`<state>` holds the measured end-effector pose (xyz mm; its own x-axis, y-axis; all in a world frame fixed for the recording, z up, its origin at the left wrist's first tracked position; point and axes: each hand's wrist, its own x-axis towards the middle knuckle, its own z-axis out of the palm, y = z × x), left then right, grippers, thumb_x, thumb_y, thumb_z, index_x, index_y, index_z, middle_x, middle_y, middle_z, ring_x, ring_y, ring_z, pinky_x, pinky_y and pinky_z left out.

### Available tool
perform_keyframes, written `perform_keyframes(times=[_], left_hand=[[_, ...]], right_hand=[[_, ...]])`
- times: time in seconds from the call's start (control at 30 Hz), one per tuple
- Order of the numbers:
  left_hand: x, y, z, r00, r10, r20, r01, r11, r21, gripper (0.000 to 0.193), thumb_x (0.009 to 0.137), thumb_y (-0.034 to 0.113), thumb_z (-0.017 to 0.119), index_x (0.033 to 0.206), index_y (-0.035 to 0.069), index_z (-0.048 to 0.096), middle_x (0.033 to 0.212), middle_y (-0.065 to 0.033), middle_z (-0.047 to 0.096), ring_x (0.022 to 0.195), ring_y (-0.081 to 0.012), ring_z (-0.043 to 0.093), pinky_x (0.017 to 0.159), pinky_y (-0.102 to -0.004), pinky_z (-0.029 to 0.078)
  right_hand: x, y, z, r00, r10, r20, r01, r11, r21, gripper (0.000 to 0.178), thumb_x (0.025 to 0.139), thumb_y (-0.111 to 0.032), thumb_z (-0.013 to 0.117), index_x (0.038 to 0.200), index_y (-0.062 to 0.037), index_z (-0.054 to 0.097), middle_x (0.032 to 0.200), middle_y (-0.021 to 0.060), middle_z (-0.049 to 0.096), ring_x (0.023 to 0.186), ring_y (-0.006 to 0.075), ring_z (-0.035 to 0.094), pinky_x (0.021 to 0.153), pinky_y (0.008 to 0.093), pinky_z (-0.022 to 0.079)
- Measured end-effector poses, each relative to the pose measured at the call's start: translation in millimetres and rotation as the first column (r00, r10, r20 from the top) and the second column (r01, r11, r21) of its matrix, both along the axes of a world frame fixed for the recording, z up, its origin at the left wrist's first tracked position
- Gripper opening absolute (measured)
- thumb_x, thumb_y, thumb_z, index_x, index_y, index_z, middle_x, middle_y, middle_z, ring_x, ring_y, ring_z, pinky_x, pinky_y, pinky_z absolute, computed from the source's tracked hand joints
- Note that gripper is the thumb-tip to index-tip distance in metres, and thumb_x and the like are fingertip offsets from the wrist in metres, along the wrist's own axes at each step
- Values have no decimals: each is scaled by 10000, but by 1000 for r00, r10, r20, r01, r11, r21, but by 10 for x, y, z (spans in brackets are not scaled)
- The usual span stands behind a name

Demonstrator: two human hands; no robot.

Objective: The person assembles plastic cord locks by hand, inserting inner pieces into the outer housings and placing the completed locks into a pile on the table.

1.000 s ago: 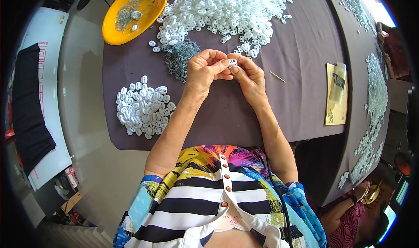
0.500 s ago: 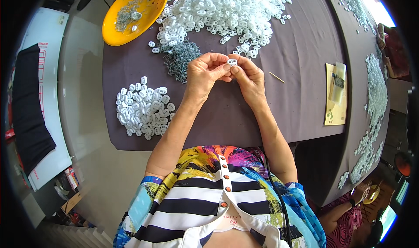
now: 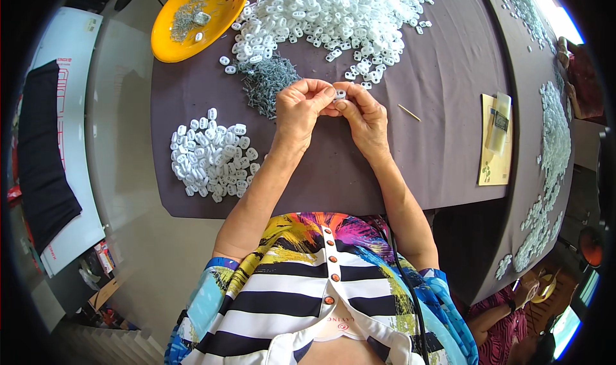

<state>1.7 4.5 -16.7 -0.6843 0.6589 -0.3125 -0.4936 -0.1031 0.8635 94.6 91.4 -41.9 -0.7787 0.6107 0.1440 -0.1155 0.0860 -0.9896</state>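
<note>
A brown-grey cloth-covered tabletop [image 3: 346, 179] is filling the middle, its near edge running in front of the person. A pale floor [image 3: 135, 191] is showing at left, where a white panel [image 3: 82, 179] is lying beneath a black cloth [image 3: 45, 159]. At right a second tabletop [image 3: 529, 127] is carrying scattered white pieces, and a co-worker's hand [image 3: 526, 292] is showing near its lower end.

The left hand [image 3: 297, 111] and right hand [image 3: 366, 120] are meeting above the cloth, fingers curled nearly closed, both pinching one small white piece [image 3: 340, 95] between thumbs and forefingers. Half a second ago its two-holed face was turning more fully upward; now it is tilting and showing less. The heaps are lying as before.

The large heap [image 3: 327, 15] of glossy, rounded white pieces, many with paired holes, is spreading beyond the hands. Thin grey metal pins [image 3: 266, 86] are bristling in a tangled pile just beside the left hand, while a smaller heap [image 3: 212, 159] of white pieces is resting near the left forearm. A smooth yellow plate [image 3: 164, 49] is holding more slender pins. A thin tan stick [image 3: 409, 112] is lying right of the right hand, and farther off a clear plastic packet [image 3: 499, 127] is resting on a tan card [image 3: 493, 173].
</note>
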Motion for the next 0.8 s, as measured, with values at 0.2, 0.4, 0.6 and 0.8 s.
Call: perform_keyframes(times=[0.2, 0.4, 0.6, 0.8], left_hand=[[67, 21, 55, 998, 54, -19, -54, 999, 4, 60, 792, 24, 589, 817, -30, 587, 724, -81, 606, 596, -131, 602, 563, -234, 522], [105, 31, 41, 995, 103, -6, -103, 995, 0, 61, 788, 15, 590, 825, -33, 588, 740, -90, 614, 604, -136, 607, 567, -230, 521], [127, 51, 40, 991, 134, -6, -134, 991, -5, 58, 780, 3, 595, 824, -33, 588, 739, -92, 616, 608, -139, 608, 570, -233, 522], [112, 46, 33, 993, 120, -10, -120, 993, -1, 58, 773, 3, 600, 818, -32, 589, 732, -92, 615, 600, -140, 606, 572, -230, 518]], right_hand=[[-14, -17, -16, 999, -39, -22, 38, 999, -35, 194, 787, -9, 574, 981, -19, 573, 762, 6, 527, 684, 81, 484, 624, 211, 418], [-20, -13, -43, 998, -55, -44, 55, 998, 5, 196, 790, -11, 569, 986, -11, 564, 780, 13, 534, 685, 87, 483, 631, 212, 420], [-25, -23, -34, 996, -76, -46, 79, 995, 58, 194, 792, -12, 565, 985, -4, 552, 792, 26, 535, 684, 97, 486, 631, 220, 423], [-26, -10, -23, 997, -69, -44, 71, 996, 55, 177, 791, -9, 563, 968, -5, 556, 775, 26, 528, 675, 95, 484, 619, 220, 422]])
